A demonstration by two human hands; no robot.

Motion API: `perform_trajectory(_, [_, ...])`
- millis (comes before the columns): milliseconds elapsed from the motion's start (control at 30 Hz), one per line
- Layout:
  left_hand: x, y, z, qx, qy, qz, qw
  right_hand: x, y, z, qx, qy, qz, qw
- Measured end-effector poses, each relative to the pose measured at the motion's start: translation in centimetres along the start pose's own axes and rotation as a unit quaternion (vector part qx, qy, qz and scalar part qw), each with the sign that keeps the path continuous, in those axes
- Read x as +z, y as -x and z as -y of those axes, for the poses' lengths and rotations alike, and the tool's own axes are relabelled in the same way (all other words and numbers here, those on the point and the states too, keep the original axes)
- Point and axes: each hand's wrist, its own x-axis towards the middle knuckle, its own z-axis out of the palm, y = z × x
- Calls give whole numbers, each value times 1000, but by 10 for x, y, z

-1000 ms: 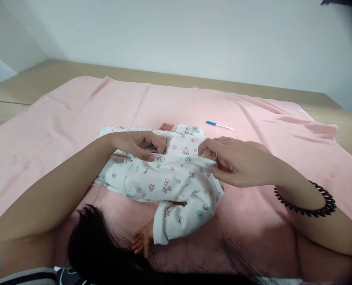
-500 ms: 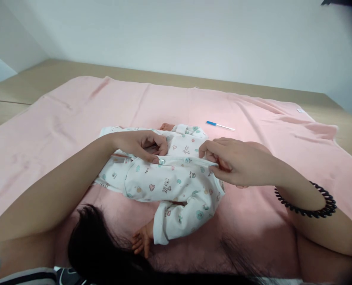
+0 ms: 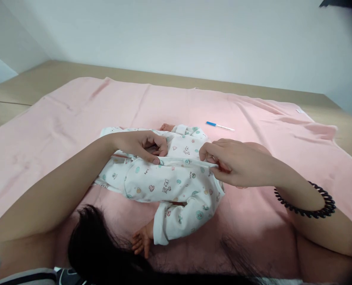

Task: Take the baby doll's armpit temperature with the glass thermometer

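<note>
Clear of the desk's (image 3: 75,70) far edge, left hand (image 3: 143,145) and right hand (image 3: 235,162) pinch the garment's (image 3: 161,180) front, sleeves (image 3: 184,223) worn, fastening apparently unfinished.

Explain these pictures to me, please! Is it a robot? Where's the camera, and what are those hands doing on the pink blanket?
There's no robot here, just a person's two bare hands. The camera is worn on that person's head, looking forward and down, so every picture comes from that one place.

The pink blanket is spread over a wooden-looking surface. On it lies what looks like a baby doll in a white printed outfit. A thin stick, blue at one end, lies beyond it.

The right hand pinches the outfit's front edge. The left hand has its thumb on that edge too, but I can't tell how tightly it holds. The black coil is a band around the right arm.
</note>
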Motion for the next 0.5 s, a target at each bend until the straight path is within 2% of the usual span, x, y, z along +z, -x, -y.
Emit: perform_trajectory(500, [0,-1,-3,9,-9,3,1000,-1,-1,1,2,3,-1,1000])
